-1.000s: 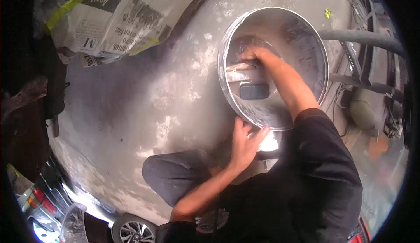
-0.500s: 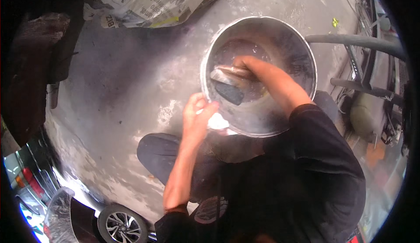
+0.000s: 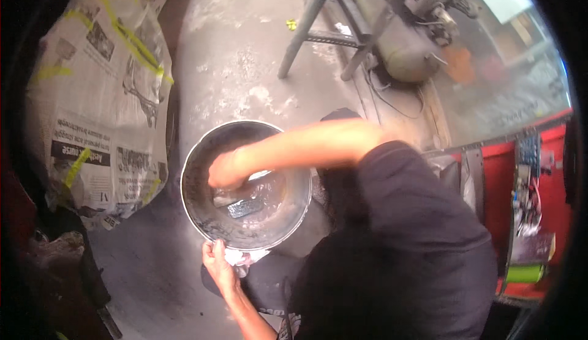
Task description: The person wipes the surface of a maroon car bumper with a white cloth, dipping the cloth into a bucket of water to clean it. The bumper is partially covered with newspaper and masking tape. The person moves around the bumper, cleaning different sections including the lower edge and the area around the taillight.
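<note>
The bucket is dull grey with a paler, silvery rim; the block in it is dark blue-grey. The shirt is plain black. Off-white newspaper carries black print and grey photos, crossed by yellow-green tape. The floor is grey, blotched with white, and the scrap on it bright yellow. The tank is greyish olive, the cabinet red, its box lime green.

The bucket now appears lower left in view.
</note>
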### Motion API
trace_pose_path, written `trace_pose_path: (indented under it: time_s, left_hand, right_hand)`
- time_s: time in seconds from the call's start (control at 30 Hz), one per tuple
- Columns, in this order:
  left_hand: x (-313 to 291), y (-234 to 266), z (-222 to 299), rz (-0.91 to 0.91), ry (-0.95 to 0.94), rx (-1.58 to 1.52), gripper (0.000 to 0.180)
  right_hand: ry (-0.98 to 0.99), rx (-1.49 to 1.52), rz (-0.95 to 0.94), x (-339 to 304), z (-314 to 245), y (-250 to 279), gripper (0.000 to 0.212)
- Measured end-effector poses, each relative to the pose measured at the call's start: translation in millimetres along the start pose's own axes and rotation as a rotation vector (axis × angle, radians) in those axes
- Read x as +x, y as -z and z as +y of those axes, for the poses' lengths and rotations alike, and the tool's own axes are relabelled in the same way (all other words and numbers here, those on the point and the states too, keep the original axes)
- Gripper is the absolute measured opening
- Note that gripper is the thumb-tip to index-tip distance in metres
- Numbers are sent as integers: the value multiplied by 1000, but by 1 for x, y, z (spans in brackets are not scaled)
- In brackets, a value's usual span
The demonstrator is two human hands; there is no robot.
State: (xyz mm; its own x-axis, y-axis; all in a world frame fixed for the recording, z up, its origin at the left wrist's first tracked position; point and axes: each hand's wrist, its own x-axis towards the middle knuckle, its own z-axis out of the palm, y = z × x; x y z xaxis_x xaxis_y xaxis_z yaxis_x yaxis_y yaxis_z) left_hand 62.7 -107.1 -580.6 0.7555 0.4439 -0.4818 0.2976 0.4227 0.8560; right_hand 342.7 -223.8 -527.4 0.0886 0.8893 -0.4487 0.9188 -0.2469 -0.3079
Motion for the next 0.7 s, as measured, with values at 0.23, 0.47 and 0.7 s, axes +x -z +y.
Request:
trace_pose_path:
  time_s: [0.23,0.47,0.7]
  left_hand:
    - [-6,-11,-7,65,-90,73,21]
    - [-15,6,-4,158,30,242,28]
    - [-42,-32,30,463,355,237,50]
  right_hand:
    - [-436,118,597,-288,125,41,32]
    - [-1371,962,803,-488,317,-210,36]
    - [-1226,1260,1377,-531,532,-239,33]
